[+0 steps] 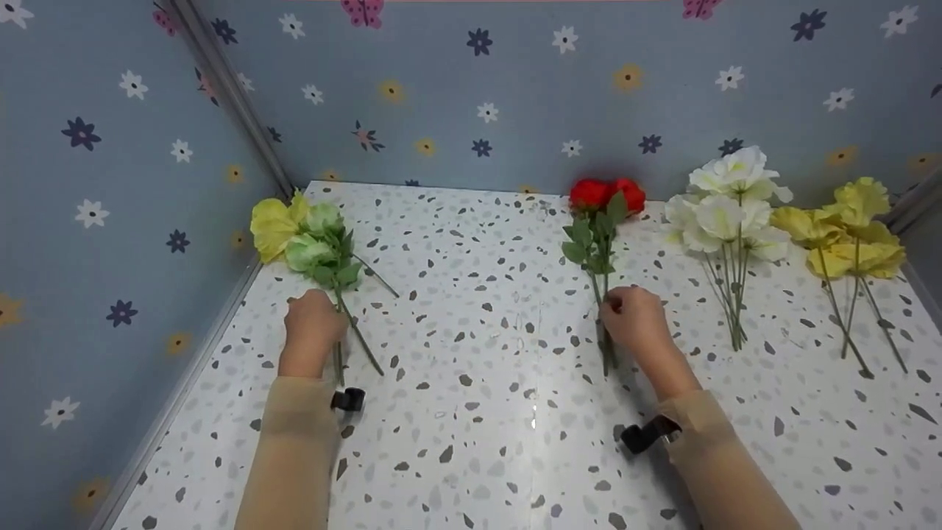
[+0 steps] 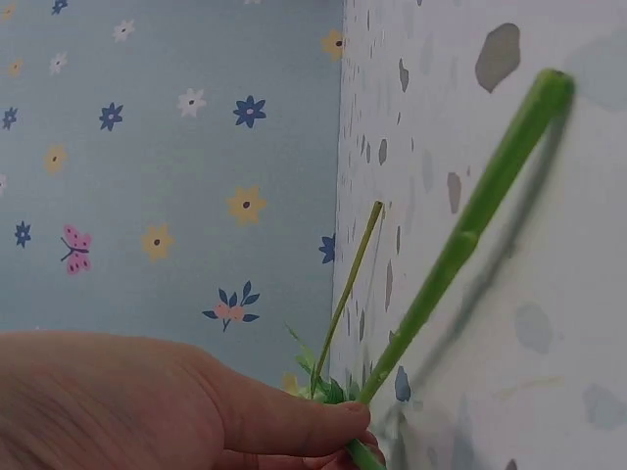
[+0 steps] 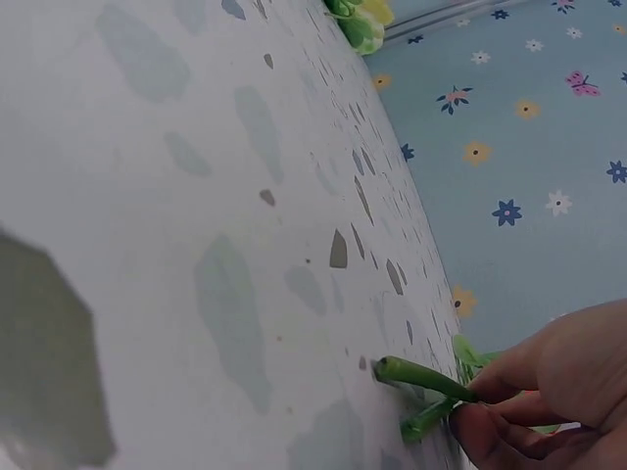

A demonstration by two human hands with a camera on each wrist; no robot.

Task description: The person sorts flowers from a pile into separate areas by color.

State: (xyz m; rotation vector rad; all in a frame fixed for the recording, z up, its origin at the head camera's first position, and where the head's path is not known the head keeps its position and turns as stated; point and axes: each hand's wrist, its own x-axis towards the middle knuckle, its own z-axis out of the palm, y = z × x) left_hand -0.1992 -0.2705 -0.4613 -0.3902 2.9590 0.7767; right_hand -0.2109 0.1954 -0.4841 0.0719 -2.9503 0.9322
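Note:
My left hand (image 1: 313, 331) pinches a green stem (image 2: 460, 245) between thumb and fingers, as the left wrist view shows. That stem belongs to the pale green flowers (image 1: 309, 252) lying at the left, their heads away from me. A yellow flower (image 1: 271, 228) lies against them, partly covered. On the right, my right hand (image 1: 639, 320) pinches a stem of the red flowers (image 1: 591, 195), whose leafy stems lie side by side. Two cut stem ends (image 3: 416, 372) stick out by its fingertips in the right wrist view. Whether it grips both stems I cannot tell.
White flowers (image 1: 725, 217) lie to the right of the red ones, and more yellow flowers (image 1: 857, 221) lie farther right. Walls with a flower print (image 1: 441, 96) bound the speckled white table (image 1: 471, 353) at the back and sides.

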